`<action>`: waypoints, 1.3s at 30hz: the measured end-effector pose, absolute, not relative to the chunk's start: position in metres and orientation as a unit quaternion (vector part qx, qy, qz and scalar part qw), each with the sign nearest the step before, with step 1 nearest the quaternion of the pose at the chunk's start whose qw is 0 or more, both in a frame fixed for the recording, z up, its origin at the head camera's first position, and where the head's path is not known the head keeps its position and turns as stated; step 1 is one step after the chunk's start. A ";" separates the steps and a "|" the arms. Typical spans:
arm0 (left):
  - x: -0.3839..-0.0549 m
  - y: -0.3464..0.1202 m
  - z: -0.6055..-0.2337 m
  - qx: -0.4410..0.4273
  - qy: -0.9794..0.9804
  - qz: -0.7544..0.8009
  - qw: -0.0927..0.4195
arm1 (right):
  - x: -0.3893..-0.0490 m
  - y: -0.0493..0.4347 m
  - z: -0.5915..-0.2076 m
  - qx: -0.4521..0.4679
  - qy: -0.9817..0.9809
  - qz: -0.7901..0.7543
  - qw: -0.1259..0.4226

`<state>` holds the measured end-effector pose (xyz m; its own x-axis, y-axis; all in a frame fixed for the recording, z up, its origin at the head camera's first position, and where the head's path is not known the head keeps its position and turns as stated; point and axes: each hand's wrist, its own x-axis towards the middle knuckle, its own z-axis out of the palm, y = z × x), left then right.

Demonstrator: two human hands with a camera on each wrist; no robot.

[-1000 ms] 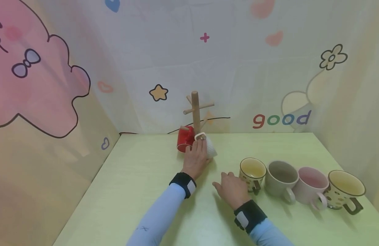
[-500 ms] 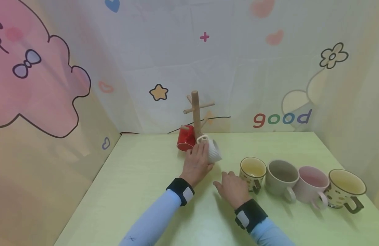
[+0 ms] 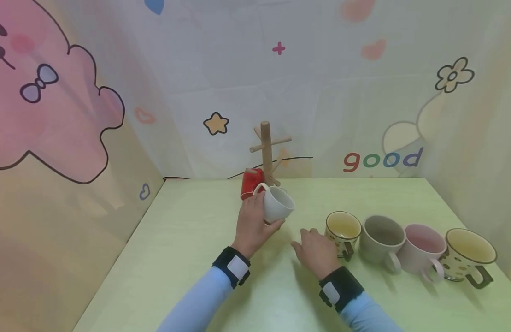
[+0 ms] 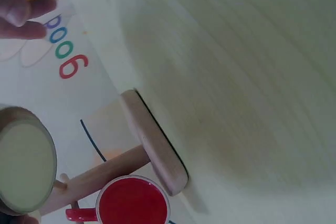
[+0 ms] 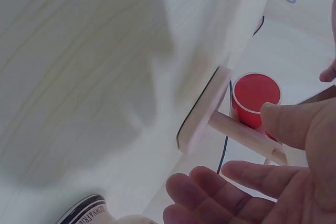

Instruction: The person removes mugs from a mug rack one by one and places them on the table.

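Observation:
My left hand (image 3: 252,225) holds a white ribbed mug (image 3: 278,205), thumb below it and fingers on its handle side. The mug is tilted, its mouth toward the right, in front of a wooden mug tree (image 3: 266,150). In the left wrist view the mug's pale underside (image 4: 25,163) shows at the left edge. A red mug (image 3: 252,179) hangs from a low peg of the tree, mouth down and partly hidden by the left hand. My right hand (image 3: 318,254) is empty beside a small yellow patterned mug (image 3: 342,230), fingers loosely bent and thumb apart in the right wrist view (image 5: 247,187).
Right of the small yellow mug stand a grey mug (image 3: 381,240), a pink mug (image 3: 422,251) and a larger yellow mug (image 3: 468,256), close together in a row. A printed curtain (image 3: 222,64) rises behind the pale green table (image 3: 164,258). Upper pegs (image 3: 280,141) on the tree hold nothing.
My left hand has drawn the white mug off the tree's low peg, toward me, and turned its mouth upward and to the right. My right hand has hardly moved.

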<state>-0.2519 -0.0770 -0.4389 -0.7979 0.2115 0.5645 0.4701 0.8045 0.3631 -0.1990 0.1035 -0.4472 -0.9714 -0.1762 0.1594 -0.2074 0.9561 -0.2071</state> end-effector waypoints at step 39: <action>-0.248 -0.127 -0.424 -0.314 -0.651 -0.625 -0.293 | -0.236 0.123 -0.374 0.250 -0.927 0.272 -0.072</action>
<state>-0.2485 -0.1272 -0.4239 -0.6313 0.7755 0.0108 0.0423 0.0205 0.9989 -0.2359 0.1231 -0.3740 -0.8647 -0.5022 0.0030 -0.4243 0.7273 -0.5395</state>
